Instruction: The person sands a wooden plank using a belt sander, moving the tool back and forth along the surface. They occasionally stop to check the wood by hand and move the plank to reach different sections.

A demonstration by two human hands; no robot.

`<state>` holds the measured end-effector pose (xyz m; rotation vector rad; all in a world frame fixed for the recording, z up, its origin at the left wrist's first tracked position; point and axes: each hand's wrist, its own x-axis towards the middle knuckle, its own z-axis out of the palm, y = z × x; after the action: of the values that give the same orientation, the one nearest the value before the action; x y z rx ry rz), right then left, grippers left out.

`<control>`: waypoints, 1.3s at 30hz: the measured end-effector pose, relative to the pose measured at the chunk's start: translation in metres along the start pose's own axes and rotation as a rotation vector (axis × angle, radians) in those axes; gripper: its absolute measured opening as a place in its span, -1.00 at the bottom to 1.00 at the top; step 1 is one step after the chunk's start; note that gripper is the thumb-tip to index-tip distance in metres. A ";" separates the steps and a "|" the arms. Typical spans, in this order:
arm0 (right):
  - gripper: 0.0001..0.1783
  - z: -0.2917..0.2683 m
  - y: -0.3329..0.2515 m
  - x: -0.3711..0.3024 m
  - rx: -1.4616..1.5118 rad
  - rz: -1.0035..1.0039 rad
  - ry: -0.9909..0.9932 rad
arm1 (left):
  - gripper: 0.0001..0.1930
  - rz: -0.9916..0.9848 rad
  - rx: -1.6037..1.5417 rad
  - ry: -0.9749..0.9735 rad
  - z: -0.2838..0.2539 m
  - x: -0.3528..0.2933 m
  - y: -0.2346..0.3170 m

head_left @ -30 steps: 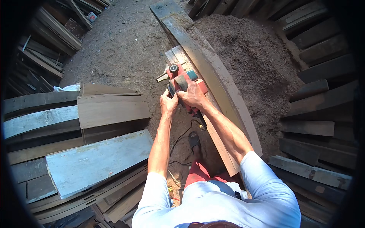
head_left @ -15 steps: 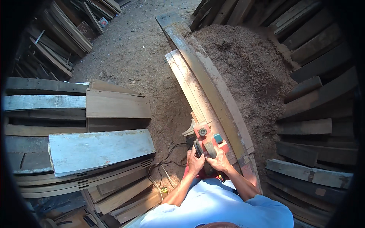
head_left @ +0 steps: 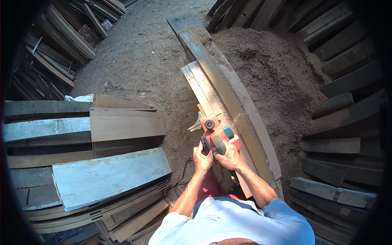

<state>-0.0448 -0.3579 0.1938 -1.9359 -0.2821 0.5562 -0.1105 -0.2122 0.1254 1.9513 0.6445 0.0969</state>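
A red electric hand planer (head_left: 207, 133) with a dark round front knob rests on a long pale plank (head_left: 205, 94). My right hand (head_left: 230, 158) is wrapped round its rear handle. My left hand (head_left: 201, 160) grips the planer's rear left side, its fingers closed beside the right thumb. A guide fence (head_left: 196, 123) sticks out from the planer's left side, next to the plank's edge. The planer hides the plank's surface under it. Shavings lie on a thick dusty beam (head_left: 230, 104) running along the plank's right side.
A large heap of shavings (head_left: 269, 65) spreads to the right of the beam. Stacked boards (head_left: 126, 124) and a pale blue board (head_left: 112, 173) stand close on my left. More boards (head_left: 332, 145) line the right side. A dark cable (head_left: 185, 169) hangs near my left forearm.
Both hands have pushed the planer forward along the plank, away from my body. My arms reach out further. Fresh shavings show on the beam beside the planer.
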 end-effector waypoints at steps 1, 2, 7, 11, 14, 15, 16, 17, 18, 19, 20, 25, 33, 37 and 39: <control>-0.61 0.002 -0.008 0.021 -0.009 -0.019 0.017 | -0.47 -0.005 -0.002 0.007 -0.005 0.021 0.001; -0.60 0.005 -0.013 0.041 -0.007 -0.026 0.033 | -0.47 0.020 0.024 0.007 -0.009 0.043 0.000; -0.52 0.016 -0.035 0.151 -0.028 -0.056 0.088 | -0.45 0.096 0.005 0.081 -0.026 0.154 0.001; -0.55 0.022 -0.068 0.242 -0.011 -0.128 0.023 | -0.57 0.151 -0.114 0.004 -0.053 0.259 -0.006; -0.53 0.017 -0.090 0.311 -0.009 -0.075 0.029 | -0.67 0.121 -0.254 -0.024 -0.059 0.327 0.022; -0.55 0.018 -0.119 0.324 0.010 0.036 -0.047 | -0.69 0.104 -0.340 -0.011 -0.071 0.347 0.023; -0.58 0.010 -0.114 0.344 -0.002 0.027 -0.017 | -0.69 0.065 -0.321 -0.041 -0.065 0.364 0.040; -0.60 0.005 -0.116 0.355 -0.004 -0.031 -0.029 | -0.70 0.012 -0.292 -0.057 -0.066 0.374 0.045; -0.60 0.010 -0.126 0.353 -0.013 -0.067 -0.004 | -0.70 0.015 -0.297 -0.034 -0.070 0.379 0.039; -0.59 0.014 -0.130 0.349 -0.025 -0.105 0.028 | -0.69 0.024 -0.305 -0.016 -0.072 0.382 0.033; -0.58 0.021 -0.129 0.341 -0.031 -0.081 0.017 | -0.70 0.009 -0.324 -0.015 -0.077 0.378 0.025; -0.50 0.015 -0.067 0.289 -0.032 -0.104 0.086 | -0.65 0.050 -0.165 -0.075 -0.051 0.293 0.036; -0.60 -0.005 -0.021 0.030 -0.012 0.049 0.017 | -0.34 -0.021 0.042 -0.041 -0.009 0.030 0.013; -0.66 -0.008 0.010 -0.065 0.099 0.103 -0.020 | -0.24 -0.006 0.015 -0.006 0.012 -0.072 -0.013; -0.64 -0.011 0.012 -0.065 0.110 0.095 -0.048 | -0.24 0.016 0.022 0.003 0.012 -0.069 -0.007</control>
<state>-0.0958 -0.4003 0.2026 -1.8388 -0.1867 0.6682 -0.1684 -0.2525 0.1283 1.9782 0.6344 0.1027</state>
